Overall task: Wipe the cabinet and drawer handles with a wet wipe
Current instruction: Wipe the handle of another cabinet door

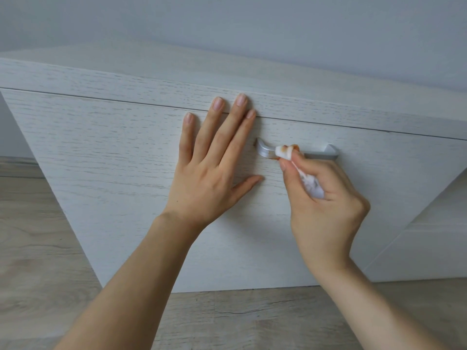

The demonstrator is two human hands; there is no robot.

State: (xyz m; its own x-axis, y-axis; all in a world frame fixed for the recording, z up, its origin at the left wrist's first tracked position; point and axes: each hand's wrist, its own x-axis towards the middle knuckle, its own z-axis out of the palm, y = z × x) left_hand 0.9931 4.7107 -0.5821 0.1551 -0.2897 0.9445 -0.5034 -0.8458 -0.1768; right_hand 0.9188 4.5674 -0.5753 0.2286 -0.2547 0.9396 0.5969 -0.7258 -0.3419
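A silver metal handle (319, 153) is fixed across the white wood-grain drawer front (121, 157). My right hand (326, 203) pinches a bunched white wet wipe (285, 150) and presses its tip, stained orange-brown, against the left part of the handle. A small orange smear shows under the handle by the wipe. My left hand (212, 168) lies flat on the drawer front just left of the handle, fingers spread and straight, fingertips reaching the gap below the cabinet top.
The white cabinet top (227, 72) juts out above the drawer, with a pale grey wall (227, 18) behind. Light wood-look floor (38, 248) lies below and to the left. Another white panel (429, 238) stands at the right.
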